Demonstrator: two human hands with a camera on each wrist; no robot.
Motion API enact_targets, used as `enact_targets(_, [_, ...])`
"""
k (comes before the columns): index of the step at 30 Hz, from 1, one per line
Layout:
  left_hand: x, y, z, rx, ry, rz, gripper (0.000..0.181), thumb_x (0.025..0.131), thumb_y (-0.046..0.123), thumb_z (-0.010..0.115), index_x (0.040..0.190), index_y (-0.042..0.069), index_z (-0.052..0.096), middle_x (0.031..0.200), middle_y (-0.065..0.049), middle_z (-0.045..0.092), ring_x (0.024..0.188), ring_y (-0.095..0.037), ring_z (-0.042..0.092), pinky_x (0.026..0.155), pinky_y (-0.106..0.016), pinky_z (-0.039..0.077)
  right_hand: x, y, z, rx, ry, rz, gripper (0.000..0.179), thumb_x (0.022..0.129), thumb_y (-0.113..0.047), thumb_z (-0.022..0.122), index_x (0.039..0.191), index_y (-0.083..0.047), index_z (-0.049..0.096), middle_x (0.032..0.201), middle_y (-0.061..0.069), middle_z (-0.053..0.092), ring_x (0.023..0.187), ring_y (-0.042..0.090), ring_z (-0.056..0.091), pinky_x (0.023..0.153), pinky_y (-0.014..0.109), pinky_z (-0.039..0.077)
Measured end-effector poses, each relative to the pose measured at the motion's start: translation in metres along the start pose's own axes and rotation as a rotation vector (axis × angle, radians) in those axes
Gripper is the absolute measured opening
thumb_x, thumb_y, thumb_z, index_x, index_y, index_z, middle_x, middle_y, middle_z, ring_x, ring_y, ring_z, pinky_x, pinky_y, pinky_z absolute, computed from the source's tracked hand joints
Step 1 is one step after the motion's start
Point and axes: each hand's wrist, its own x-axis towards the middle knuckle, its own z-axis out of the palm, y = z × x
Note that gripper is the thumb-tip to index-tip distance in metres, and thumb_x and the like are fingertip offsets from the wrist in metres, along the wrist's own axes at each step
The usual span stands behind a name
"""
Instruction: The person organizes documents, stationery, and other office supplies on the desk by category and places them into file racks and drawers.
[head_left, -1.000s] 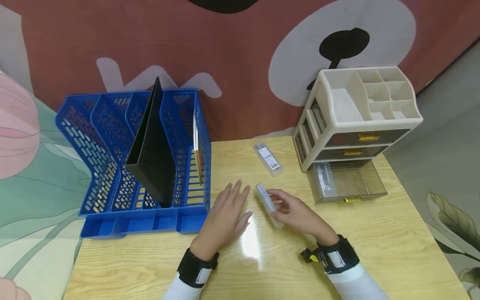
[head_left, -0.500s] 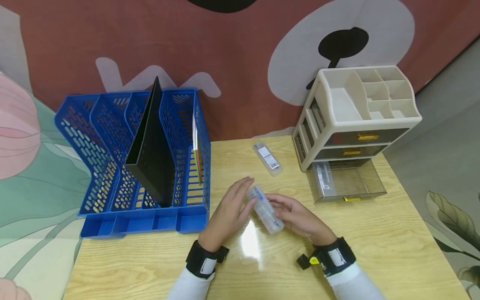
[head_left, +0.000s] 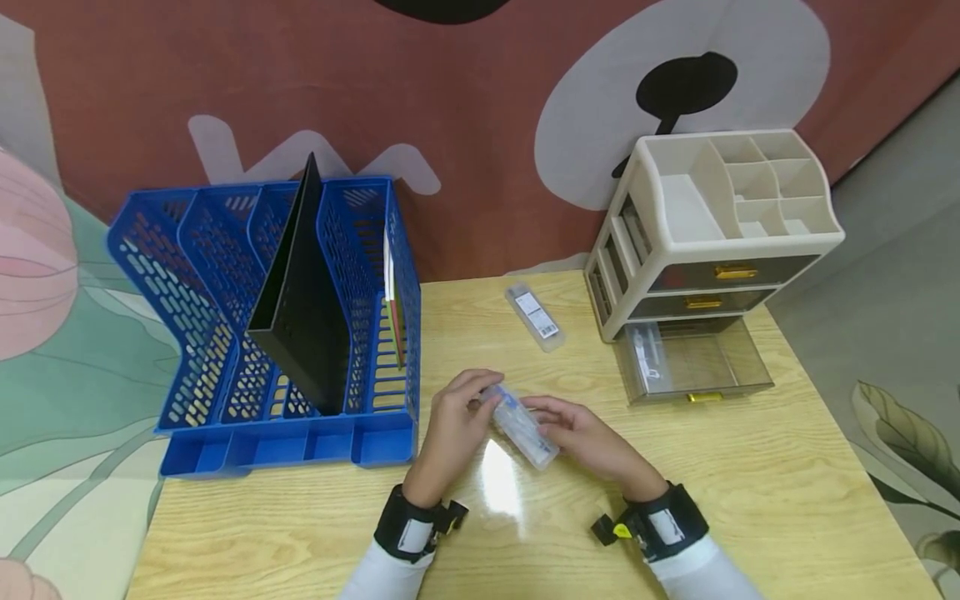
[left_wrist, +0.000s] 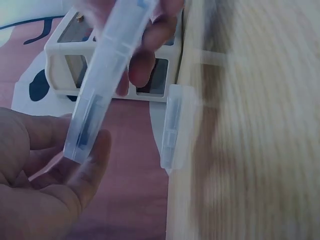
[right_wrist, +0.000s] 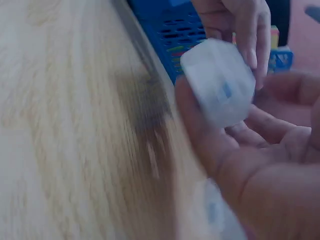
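Note:
A slim translucent plastic case (head_left: 522, 429) with a blue mark at its far end is held over the table between both hands. My left hand (head_left: 452, 432) pinches its far left end between thumb and fingers. My right hand (head_left: 588, 443) grips its right side, the thumb on the near face. In the left wrist view the case (left_wrist: 106, 75) stands edge-on, tilted, small dark contents showing through its lower part. The right wrist view shows one end of it, blurred. Behind the hands, a similar case (head_left: 535, 317) with a white barcode label lies flat on the table.
On the left stands a blue file rack (head_left: 288, 450) with a black folder (head_left: 307, 325) and thin booklets (head_left: 393, 308). A white drawer unit (head_left: 731, 192) is at the right; its bottom drawer (head_left: 705, 367) is pulled out, with a clear item (head_left: 648, 357) inside.
My left hand has come in from the left and now pinches the case's far end. My right hand has turned the case's broad face up and brought it slightly left.

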Motion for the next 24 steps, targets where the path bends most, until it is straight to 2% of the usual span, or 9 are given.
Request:
enact_targets(4, [0.001,-0.001,0.002,0.009,0.048,-0.006,0.025,0.084,0.002,0.072,0.109,0.003,0.073,0.109,-0.007,0.070,0.095,-0.018,0.068,0.072,-0.029,0.061,0.001,-0.005,0.013,-0.473,0.123,-0.036,0.060,0.091,-0.019,0.066,0.146,-0.010,0.041,0.130,0.020,0.058,0.107,0.025,0.061,0.083,0.037,0.057])
enact_targets(6, [0.000,0.000,0.003,0.028,0.074,-0.010,0.024,0.082,0.002,0.074,0.106,0.001,0.073,0.107,-0.009,0.071,0.092,-0.018,0.069,0.071,-0.027,0.061,0.002,-0.006,0.020,-0.689,0.182,-0.092,0.069,0.085,-0.023,0.074,0.145,-0.011,0.042,0.130,0.015,0.059,0.106,0.023,0.060,0.083,0.041,0.057])
enact_targets(8, [0.000,0.001,0.003,0.045,0.093,-0.017,0.023,0.082,0.003,0.074,0.105,0.000,0.073,0.105,-0.009,0.071,0.088,-0.018,0.069,0.069,-0.025,0.061,0.003,-0.008,0.025,-0.866,0.244,-0.159,0.073,0.080,-0.022,0.078,0.143,-0.009,0.044,0.129,0.012,0.060,0.104,0.021,0.060,0.083,0.042,0.057])
enact_targets(10, [0.000,0.002,0.003,0.058,0.105,-0.027,0.023,0.081,0.005,0.075,0.104,0.000,0.073,0.104,-0.010,0.071,0.084,-0.017,0.069,0.067,-0.023,0.061,0.004,-0.008,0.028,-0.991,0.293,-0.228,0.072,0.078,-0.020,0.079,0.141,-0.006,0.047,0.127,0.011,0.060,0.104,0.020,0.059,0.084,0.041,0.057])
enact_targets(16, [-0.003,0.004,0.001,0.040,0.104,-0.055,0.027,0.080,0.006,0.076,0.107,0.003,0.071,0.106,-0.010,0.068,0.081,-0.017,0.067,0.066,-0.021,0.060,0.003,-0.013,0.026,-1.134,0.363,-0.344,0.064,0.078,-0.013,0.079,0.137,-0.006,0.054,0.117,0.008,0.060,0.101,0.018,0.059,0.084,0.037,0.058])
enact_targets(20, [-0.005,0.006,0.001,0.039,0.086,-0.022,0.029,0.081,0.004,0.075,0.109,0.003,0.070,0.109,-0.012,0.067,0.083,-0.018,0.068,0.068,-0.020,0.060,0.000,-0.020,0.021,-1.197,0.360,-0.388,0.061,0.081,-0.014,0.077,0.137,-0.008,0.055,0.121,0.008,0.062,0.109,0.021,0.058,0.090,0.039,0.056])
enact_targets(24, [-0.006,0.008,0.003,0.047,0.033,0.025,0.030,0.084,0.005,0.073,0.113,0.002,0.068,0.114,-0.011,0.065,0.091,-0.018,0.068,0.073,-0.021,0.059,-0.006,-0.028,0.015,-1.217,0.350,-0.401,0.056,0.083,-0.013,0.075,0.136,-0.012,0.057,0.127,0.009,0.062,0.116,0.025,0.056,0.094,0.043,0.054])
